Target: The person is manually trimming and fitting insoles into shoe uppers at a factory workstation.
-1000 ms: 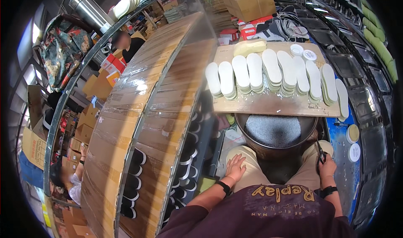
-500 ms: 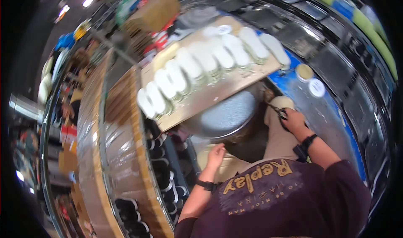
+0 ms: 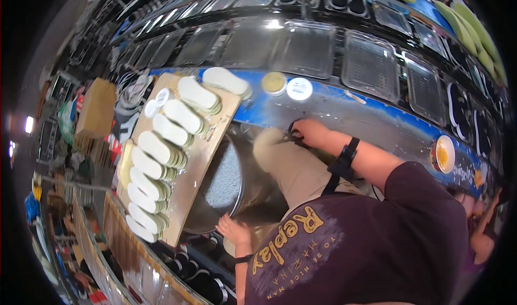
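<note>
My right hand (image 3: 309,132) is closed round black-handled scissors (image 3: 292,129), held just above my right knee; the blades can hardly be made out. My left hand (image 3: 233,230) has its fingers stretched out and holds nothing. It is by the near rim of a large round metal basin (image 3: 237,184) with a pale blue-grey surface (image 3: 224,177) inside; whether it touches the rim I cannot tell. Across the basin's left part lies a wooden board (image 3: 200,159), bearing a row of several stacks of white insoles (image 3: 173,123).
Beyond my knees runs a blue-edged metal bench (image 3: 339,108) with an opened tub (image 3: 273,82), a white round lid (image 3: 299,89) and a bowl of yellow stuff (image 3: 444,154). Racks of clear plastic trays (image 3: 307,46) stand behind. Black shoes (image 3: 207,286) fill a rack at lower left. A person (image 3: 483,240) is at far right.
My view has swung to the right, so the board and basin now appear farther left. The left hand has come closer to the basin's rim. The scissors are still in my right hand.
</note>
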`<state>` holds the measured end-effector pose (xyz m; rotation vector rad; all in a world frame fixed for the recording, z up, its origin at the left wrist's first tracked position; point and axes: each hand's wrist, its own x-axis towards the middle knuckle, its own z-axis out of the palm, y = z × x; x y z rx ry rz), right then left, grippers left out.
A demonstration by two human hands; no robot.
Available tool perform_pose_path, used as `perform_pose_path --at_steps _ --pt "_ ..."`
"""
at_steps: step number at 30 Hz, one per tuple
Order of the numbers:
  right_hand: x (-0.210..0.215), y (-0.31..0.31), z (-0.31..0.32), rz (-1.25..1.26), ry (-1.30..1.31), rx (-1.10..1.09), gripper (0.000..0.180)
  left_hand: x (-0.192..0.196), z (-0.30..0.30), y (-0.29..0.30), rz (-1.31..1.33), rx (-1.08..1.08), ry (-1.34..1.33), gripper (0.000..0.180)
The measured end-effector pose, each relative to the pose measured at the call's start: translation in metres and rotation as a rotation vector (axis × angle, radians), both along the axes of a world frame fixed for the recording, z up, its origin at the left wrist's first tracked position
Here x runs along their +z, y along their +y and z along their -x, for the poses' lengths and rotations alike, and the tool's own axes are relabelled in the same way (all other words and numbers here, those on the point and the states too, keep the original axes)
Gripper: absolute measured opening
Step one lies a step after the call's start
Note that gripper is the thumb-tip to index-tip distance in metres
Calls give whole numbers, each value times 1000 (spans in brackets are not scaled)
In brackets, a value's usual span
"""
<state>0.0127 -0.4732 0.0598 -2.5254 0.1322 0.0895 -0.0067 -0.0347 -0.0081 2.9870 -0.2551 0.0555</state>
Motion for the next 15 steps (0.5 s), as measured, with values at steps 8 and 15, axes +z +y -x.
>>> perform_pose_path --at_steps 8,15 --pt "31 -198 101 435 -122 -590 36 -24 1 21 -88 65 -125 62" --pt "32 -384 340 609 156 -1322 37 -28 -19 7 -145 24 -32 55"
